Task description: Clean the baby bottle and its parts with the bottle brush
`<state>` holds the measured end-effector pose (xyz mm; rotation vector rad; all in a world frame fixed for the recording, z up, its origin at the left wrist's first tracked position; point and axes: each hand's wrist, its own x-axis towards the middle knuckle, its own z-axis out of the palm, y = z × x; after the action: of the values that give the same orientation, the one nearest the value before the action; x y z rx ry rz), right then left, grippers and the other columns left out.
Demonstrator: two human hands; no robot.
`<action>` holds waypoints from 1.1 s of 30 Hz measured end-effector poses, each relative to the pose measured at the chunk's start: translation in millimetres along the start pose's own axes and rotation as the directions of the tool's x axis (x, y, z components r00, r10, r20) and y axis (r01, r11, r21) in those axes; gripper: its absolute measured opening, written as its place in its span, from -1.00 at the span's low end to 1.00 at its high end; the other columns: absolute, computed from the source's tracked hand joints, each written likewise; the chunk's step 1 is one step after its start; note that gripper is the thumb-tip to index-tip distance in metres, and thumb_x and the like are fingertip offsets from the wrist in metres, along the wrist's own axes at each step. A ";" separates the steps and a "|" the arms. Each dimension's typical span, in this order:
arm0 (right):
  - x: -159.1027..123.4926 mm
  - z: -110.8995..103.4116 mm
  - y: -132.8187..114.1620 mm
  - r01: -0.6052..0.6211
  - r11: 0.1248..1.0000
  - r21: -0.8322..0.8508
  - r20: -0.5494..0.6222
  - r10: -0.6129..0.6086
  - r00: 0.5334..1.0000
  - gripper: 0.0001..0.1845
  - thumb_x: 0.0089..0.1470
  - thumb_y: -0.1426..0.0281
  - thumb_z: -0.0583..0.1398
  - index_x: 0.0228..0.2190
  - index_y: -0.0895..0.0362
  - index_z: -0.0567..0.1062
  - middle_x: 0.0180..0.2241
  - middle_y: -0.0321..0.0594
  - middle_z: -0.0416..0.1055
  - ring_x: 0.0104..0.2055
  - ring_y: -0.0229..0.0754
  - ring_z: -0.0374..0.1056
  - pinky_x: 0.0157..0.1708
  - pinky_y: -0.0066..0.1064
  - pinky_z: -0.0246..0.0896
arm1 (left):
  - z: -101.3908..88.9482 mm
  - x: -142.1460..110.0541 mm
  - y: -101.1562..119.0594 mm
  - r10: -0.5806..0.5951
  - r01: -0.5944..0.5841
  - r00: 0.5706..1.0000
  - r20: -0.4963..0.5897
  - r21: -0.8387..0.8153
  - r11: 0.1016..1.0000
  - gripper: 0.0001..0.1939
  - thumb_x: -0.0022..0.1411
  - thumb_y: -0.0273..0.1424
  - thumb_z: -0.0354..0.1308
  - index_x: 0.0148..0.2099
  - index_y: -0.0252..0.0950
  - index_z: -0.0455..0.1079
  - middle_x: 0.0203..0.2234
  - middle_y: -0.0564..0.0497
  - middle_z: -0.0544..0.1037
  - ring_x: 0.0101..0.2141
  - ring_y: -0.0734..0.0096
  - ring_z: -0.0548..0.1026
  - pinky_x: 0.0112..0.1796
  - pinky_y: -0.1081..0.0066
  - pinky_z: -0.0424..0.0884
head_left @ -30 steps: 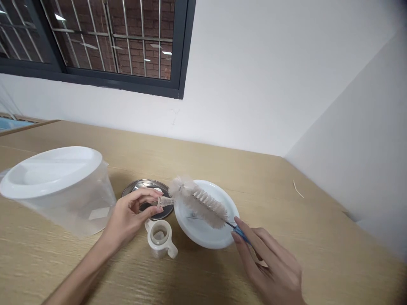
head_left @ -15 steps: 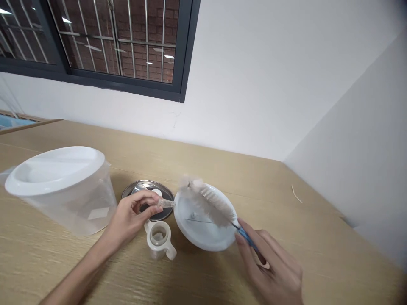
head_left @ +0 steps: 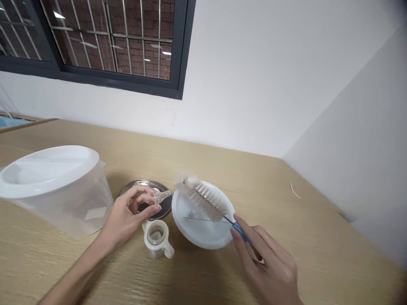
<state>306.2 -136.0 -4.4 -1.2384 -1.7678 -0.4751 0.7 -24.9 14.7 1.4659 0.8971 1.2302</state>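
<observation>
Two hands showed in the head view. The left hand [head_left: 125,216] had its fingers partly curled, nearly closed, on a small clear piece [head_left: 162,196] above the tray [head_left: 146,182]; the thumb lay just under the piece, and whether it touched could not be told. The right hand [head_left: 269,262] had its fingers pinched shut on the blue handle of a brush [head_left: 205,201]. The pale bristles slanted up and left over the bowl [head_left: 203,238], their far end blurred and apart from the piece. A thin rod [head_left: 199,219] lay in the bowl. On the table [head_left: 270,190], the cup [head_left: 155,252] stood near the bowl, the bin [head_left: 76,212] left of the tray, and a pale strip [head_left: 294,190] well to the right.
</observation>
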 end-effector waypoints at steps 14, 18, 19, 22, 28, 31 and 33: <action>-0.7 2.0 -4.9 0.066 0.998 -0.023 0.049 -0.064 0.997 -0.54 0.24 0.60 0.25 0.16 0.18 0.47 -0.40 -0.26 0.46 -0.47 -0.37 0.36 -0.43 -0.54 0.26 | 3.7 -1.5 9.1 -0.128 0.129 0.988 -0.090 0.000 0.992 -0.70 0.01 -0.25 0.53 -0.22 -0.26 0.62 -0.30 -0.09 0.75 -0.27 0.17 0.71 -0.24 0.35 0.64; 3.3 0.3 -2.2 0.029 0.987 -0.160 0.004 -0.029 1.000 -0.58 0.27 0.55 0.26 0.14 0.17 0.49 -0.45 -0.31 0.43 -0.54 -0.41 0.29 -0.45 -0.56 0.24 | 4.3 -0.8 15.0 -0.172 0.170 0.982 -0.074 -0.022 0.985 -0.67 0.03 -0.21 0.51 -0.22 -0.29 0.61 -0.35 -0.11 0.75 -0.30 0.17 0.72 -0.26 0.36 0.65; 3.3 0.0 -2.6 0.015 0.988 -0.152 -0.013 -0.017 1.000 -0.59 0.27 0.54 0.25 0.14 0.16 0.50 -0.46 -0.32 0.43 -0.55 -0.41 0.28 -0.45 -0.57 0.23 | 4.3 -0.7 15.4 -0.179 0.177 0.982 -0.068 -0.029 0.984 -0.67 0.03 -0.20 0.51 -0.22 -0.29 0.61 -0.37 -0.11 0.75 -0.31 0.18 0.72 -0.28 0.38 0.64; 1.4 0.7 -5.5 0.020 0.998 -0.059 -0.001 -0.020 1.000 -0.57 0.27 0.57 0.24 0.15 0.18 0.48 -0.43 -0.28 0.46 -0.50 -0.39 0.35 -0.39 -0.57 0.29 | 4.4 -0.4 15.1 -0.206 0.204 0.977 -0.046 -0.048 0.978 -0.66 0.04 -0.19 0.51 -0.23 -0.31 0.61 -0.38 -0.12 0.74 -0.32 0.20 0.72 -0.32 0.43 0.63; 0.8 2.3 -3.7 0.100 0.988 -0.118 0.086 -0.090 0.992 -0.58 0.28 0.55 0.23 0.16 0.21 0.45 -0.40 -0.27 0.47 -0.47 -0.38 0.36 -0.38 -0.56 0.27 | 6.1 -0.3 17.6 -0.254 0.253 0.966 -0.047 -0.029 0.967 -0.63 0.04 -0.17 0.50 -0.21 -0.32 0.58 -0.35 -0.13 0.75 -0.32 0.21 0.72 -0.35 0.47 0.60; 1.0 0.7 -3.8 0.034 0.993 -0.117 0.046 -0.029 0.999 -0.59 0.29 0.53 0.23 0.15 0.21 0.46 -0.44 -0.29 0.43 -0.49 -0.40 0.32 -0.42 -0.59 0.26 | 5.9 -1.0 19.0 -0.245 0.245 0.969 -0.025 -0.001 0.970 -0.63 0.08 -0.16 0.48 -0.19 -0.32 0.58 -0.33 -0.13 0.75 -0.29 0.20 0.72 -0.31 0.45 0.60; 0.0 0.2 -5.3 0.003 0.999 -0.042 0.033 -0.001 0.999 -0.59 0.29 0.56 0.22 0.15 0.20 0.47 -0.45 -0.29 0.41 -0.50 -0.40 0.30 -0.47 -0.61 0.24 | 5.0 -1.5 18.4 -0.234 0.234 0.972 -0.002 0.005 0.972 -0.63 0.09 -0.16 0.47 -0.17 -0.31 0.57 -0.32 -0.13 0.75 -0.26 0.19 0.72 -0.27 0.43 0.61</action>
<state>301.4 -138.1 -3.6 -1.2805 -1.7949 -0.4983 4.4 -32.0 32.2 1.3208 1.0433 1.0543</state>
